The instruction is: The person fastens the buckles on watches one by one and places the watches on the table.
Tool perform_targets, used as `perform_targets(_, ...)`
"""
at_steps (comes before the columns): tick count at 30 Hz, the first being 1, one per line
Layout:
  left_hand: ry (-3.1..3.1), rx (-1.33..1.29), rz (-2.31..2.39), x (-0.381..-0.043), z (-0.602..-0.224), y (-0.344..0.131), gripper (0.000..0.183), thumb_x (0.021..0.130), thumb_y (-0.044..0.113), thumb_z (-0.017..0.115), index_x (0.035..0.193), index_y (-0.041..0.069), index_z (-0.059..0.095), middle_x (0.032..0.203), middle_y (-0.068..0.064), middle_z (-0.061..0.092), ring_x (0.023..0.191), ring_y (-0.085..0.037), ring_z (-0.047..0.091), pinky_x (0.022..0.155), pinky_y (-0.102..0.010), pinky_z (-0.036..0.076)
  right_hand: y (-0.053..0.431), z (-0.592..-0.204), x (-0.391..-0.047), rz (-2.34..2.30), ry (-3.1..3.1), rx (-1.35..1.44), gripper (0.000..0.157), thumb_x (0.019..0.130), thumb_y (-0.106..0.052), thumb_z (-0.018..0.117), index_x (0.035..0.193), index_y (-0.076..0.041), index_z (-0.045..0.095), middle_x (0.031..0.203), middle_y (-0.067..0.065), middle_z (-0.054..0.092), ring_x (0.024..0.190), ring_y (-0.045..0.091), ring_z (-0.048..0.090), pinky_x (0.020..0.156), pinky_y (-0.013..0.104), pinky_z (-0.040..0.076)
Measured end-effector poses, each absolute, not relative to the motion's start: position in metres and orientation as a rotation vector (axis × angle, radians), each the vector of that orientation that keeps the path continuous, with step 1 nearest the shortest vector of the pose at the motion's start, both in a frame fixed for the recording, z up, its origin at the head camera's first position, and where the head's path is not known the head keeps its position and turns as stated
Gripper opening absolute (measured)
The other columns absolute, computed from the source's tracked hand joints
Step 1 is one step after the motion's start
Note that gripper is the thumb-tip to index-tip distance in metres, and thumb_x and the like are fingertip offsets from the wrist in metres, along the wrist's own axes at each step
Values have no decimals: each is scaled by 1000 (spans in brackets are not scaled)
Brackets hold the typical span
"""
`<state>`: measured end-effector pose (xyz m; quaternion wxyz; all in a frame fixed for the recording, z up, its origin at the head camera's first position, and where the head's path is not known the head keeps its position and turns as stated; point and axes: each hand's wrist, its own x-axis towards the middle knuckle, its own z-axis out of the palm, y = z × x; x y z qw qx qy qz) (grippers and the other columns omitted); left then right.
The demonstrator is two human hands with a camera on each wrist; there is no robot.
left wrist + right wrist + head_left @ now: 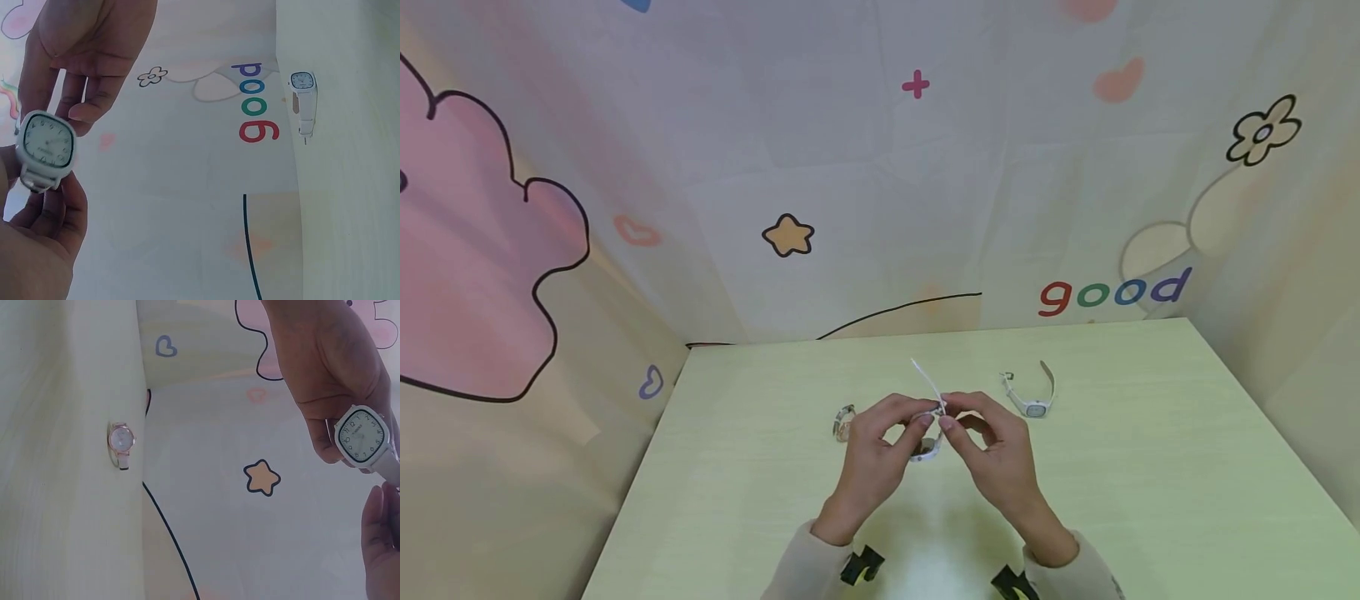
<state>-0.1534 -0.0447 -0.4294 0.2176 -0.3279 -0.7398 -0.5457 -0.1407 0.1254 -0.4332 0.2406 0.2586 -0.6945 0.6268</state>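
Note:
Both hands are raised over the table around a white wristwatch (pixel 47 142) with a rounded-square face. My left hand (pixel 877 446) pinches one part of its band between thumb and fingers. With thumb and fingertips my right hand (pixel 997 447) pinches the other part, close beside the left fingertips. A thin white strap end (pixel 927 377) sticks up above the fingers. In the head view the watch hangs below the joined fingertips, its case partly behind the left thumb. The right wrist view shows its dial (pixel 360 436) upright and facing away from me.
On the table (pixel 760 500), a rose-gold watch (pixel 121 439) with a round dial stands left of the hands. Another white square-faced watch (pixel 1036 408) lies at the right with its band spread. A printed curtain (pixel 850 167) rises behind the table's back edge.

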Motion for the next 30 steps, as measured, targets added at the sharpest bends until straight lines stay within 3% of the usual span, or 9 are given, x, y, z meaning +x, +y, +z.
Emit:
perform_targets(16,-1967,-919,-1375,-154,-431,-38,19,93,-1,63,110,5,70,89,-7,70,71,-14,64,65,-18,53,117,-433,-135,1798,-1873,568,27,90,6,65,116,9,62,99,-9,64,92,7,61,89,16,52)
perform_targets(26,-2015,-882,-1344,-151,-432,-37,21,94,3,62,113,7,69,84,-5,67,70,-10,59,63,-17,50,112,-431,-134,1782,-1811,577,33,86,16,62,118,6,62,101,0,68,89,6,65,76,17,54)
perform_targets(30,-2014,-873,-1330,-151,-431,-37,20,96,4,60,112,9,70,82,-5,66,70,-10,59,62,-15,49,111,-431,-133,1798,-1820,575,35,86,16,62,119,6,61,99,-1,66,85,5,64,76,18,55)
